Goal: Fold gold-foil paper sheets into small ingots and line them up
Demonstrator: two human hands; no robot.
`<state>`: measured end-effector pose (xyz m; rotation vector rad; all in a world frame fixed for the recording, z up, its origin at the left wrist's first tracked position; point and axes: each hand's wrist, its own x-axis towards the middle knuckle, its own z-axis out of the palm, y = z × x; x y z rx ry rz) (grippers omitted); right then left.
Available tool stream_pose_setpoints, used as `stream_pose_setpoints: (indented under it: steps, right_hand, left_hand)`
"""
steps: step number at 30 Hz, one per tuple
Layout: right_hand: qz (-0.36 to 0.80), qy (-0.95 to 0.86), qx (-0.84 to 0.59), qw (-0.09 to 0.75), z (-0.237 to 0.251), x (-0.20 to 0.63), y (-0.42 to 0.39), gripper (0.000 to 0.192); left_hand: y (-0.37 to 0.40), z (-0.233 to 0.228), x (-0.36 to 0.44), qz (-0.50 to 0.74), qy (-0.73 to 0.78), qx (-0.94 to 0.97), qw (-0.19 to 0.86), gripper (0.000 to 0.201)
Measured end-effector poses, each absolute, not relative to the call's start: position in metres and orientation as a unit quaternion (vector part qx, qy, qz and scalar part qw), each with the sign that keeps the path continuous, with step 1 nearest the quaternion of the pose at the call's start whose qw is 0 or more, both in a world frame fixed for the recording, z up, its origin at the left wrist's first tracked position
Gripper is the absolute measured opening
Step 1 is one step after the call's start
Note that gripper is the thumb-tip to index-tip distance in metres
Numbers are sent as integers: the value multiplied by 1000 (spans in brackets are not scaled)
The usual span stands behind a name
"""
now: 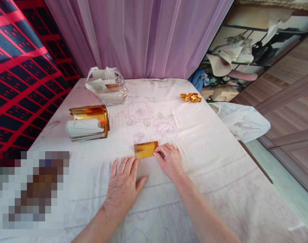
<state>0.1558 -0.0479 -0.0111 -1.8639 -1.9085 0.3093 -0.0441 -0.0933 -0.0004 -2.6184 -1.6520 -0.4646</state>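
Note:
A small rectangle of shiny gold foil paper [146, 150] lies on the floral tablecloth in front of me. My right hand [170, 160] pinches its right edge between thumb and fingertips. Flat on the cloth, my left hand [125, 184] has its fingers spread, the fingertips by the paper's lower left corner. To the left stands a curled stack of gold and white paper sheets [89, 123]. Several folded gold foil pieces [191, 97] sit together at the far right of the table.
A clear plastic bag [107, 86] with more paper stands at the back left of the table [214, 175]. A purple curtain [149, 37] hangs behind. On the right are a shelf with shoes and a cap [220, 59], and a white plastic bag [247, 121]. The lower left is pixelated.

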Motion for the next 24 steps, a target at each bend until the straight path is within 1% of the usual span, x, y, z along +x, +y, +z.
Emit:
stream_pose_setpoints:
  steps: [4,10,13,19,24]
  right_hand:
    - [107,-696,-673,225,-12,155,-49,8]
    - [91,-695,-675,229,-12,153,-50,7]
    - [90,-694,-676,231,-12,153,-50,7]
    - [96,-692,-677,230,-12,153,-49,5]
    - [112,-686,-683,225,-11,152,-49,4]
  left_hand:
    - [-93,-3,-43,-151,-521,-840,16,49]
    - [-91,-10,-36,-134,-450,-882,29,56]
    - [-91,-10,-33,-120,-457,-881,31,60]
    - [-95,-7,-38,-120,-485,-865,38,57]
    - [-98,-2,-48,-116,-486,-864,56,50]
